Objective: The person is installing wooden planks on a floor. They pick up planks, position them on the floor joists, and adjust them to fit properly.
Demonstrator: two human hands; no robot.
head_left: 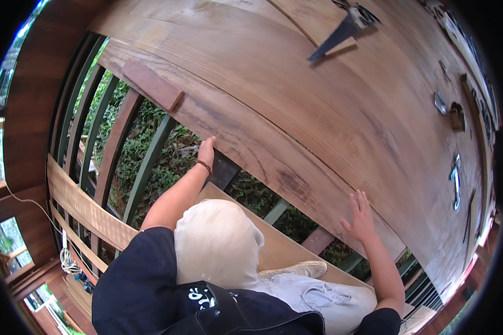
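A long wooden floorboard [257,153] with dark grain runs diagonally before me, from upper left to lower right. My left hand [206,152], with a dark bracelet at its wrist, is closed at the board's near edge; its fingers are partly hidden. Farther right along the same board, my right hand [360,219] lies flat with its fingers out, near the seam with the neighbouring boards [274,84]. A narrow gap shows along part of that seam. On the board's left part rests a short reddish wood block [152,84].
Open gaps between green and brown joists [148,162] show plants below. Under me lies a pale plank [285,251]. A handsaw [341,34] lies on the laid boards at the top, and metal tools [456,181] lie at the right. A coiled cord [69,261] hangs at the left.
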